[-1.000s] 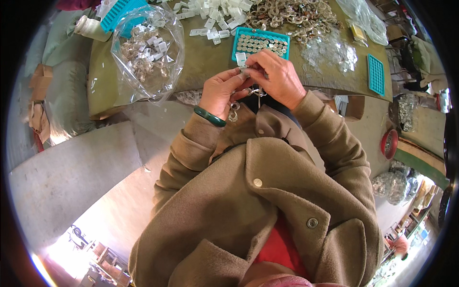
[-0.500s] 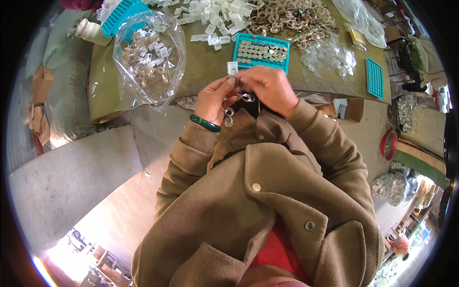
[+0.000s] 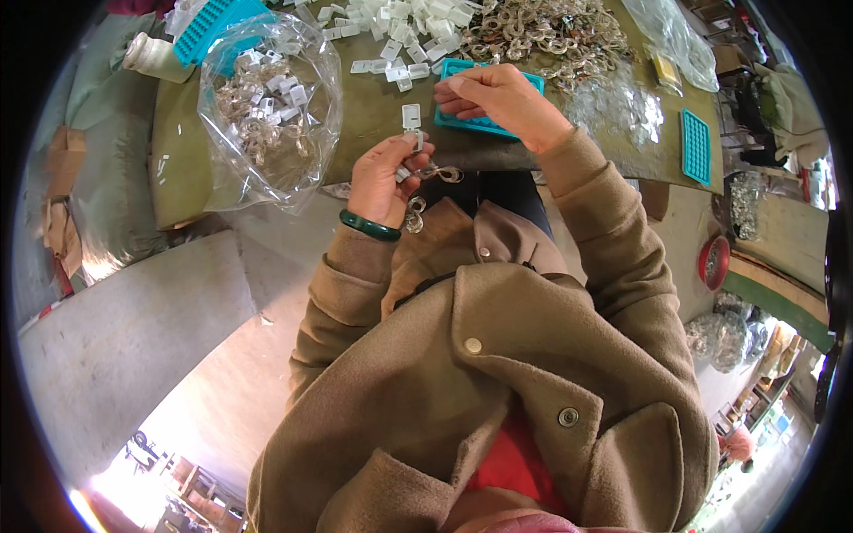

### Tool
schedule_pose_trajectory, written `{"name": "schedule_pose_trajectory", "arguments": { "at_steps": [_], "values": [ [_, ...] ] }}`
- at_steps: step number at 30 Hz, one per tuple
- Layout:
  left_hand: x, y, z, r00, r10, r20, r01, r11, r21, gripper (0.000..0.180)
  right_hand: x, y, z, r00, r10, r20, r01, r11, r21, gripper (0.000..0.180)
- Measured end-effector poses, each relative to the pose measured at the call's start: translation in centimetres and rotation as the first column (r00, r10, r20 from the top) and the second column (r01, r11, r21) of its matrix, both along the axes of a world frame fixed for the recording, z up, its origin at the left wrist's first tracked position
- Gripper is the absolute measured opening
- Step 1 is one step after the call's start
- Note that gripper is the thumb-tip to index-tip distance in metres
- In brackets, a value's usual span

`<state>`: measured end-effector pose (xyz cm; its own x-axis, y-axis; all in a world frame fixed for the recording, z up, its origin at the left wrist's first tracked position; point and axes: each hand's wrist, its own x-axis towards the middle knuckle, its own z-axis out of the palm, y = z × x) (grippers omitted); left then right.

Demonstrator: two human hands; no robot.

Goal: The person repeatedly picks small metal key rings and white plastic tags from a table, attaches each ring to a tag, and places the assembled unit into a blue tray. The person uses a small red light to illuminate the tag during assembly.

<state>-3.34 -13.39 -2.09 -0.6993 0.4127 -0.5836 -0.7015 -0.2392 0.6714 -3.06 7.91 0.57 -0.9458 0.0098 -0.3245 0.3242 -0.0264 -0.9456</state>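
My left hand [image 3: 382, 173] is closed on a small white plastic box [image 3: 410, 117] whose flap stands open above the fingertips. Clear looped strands [image 3: 442, 173] hang from the same hand, and another loop [image 3: 415, 215] dangles beside the green bangle on my wrist. Over the teal tray [image 3: 531, 80] is my right hand [image 3: 506, 99], its fingers drawn together; whether they grip anything is hidden. The hand covers most of the round silver discs in the tray.
Behind the tray lie a heap of white boxes [image 3: 418, 31] and a pile of clear looped strands [image 3: 551, 31]. A clear bag [image 3: 271, 115] of assembled pieces stands left. Clear plastic bits [image 3: 613, 107] and another teal tray [image 3: 696, 147] lie right.
My right hand has left the left hand and moved up and over the teal tray. My left hand has shifted slightly left, still holding the white box and strands.
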Motion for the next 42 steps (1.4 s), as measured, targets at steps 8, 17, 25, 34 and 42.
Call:
{"name": "schedule_pose_trajectory", "arguments": {
  "at_steps": [8, 17, 25, 34, 42],
  "values": [
    [-0.2, 0.2, -0.1, 1.000, -0.007, 0.025, 0.006, 0.999, 0.039, 0.016, 1.6, 2.0, 0.4, 0.960, -0.193, -0.200, 0.249, 0.919, 0.306, 0.018],
    [0.3, 0.9, 0.4, 0.998, -0.046, 0.032, 0.044, 0.998, 0.044, 0.020, 3.2, -0.4, -1.9, 0.844, 0.180, -0.505, 0.351, 0.528, 0.774, 0.008],
    [0.9, 1.2, 0.9, 0.996, -0.082, -0.022, 0.083, 0.993, 0.085, 0.022, 3.1, -0.5, -1.1, 0.826, 0.224, -0.518, 0.371, 0.476, 0.797, 0.006],
    [1.7, 1.6, 2.0, 0.992, -0.116, -0.056, 0.121, 0.989, 0.090, 0.028, 5.5, -2.3, 1.1, 0.847, 0.022, -0.531, 0.245, 0.870, 0.428, 0.011],
    [2.7, 2.1, 3.0, 0.987, -0.130, -0.092, 0.137, 0.988, 0.074, 0.025, 6.4, -2.5, 0.8, 0.630, 0.225, -0.743, 0.412, 0.715, 0.565, 0.017]
  ]
}}
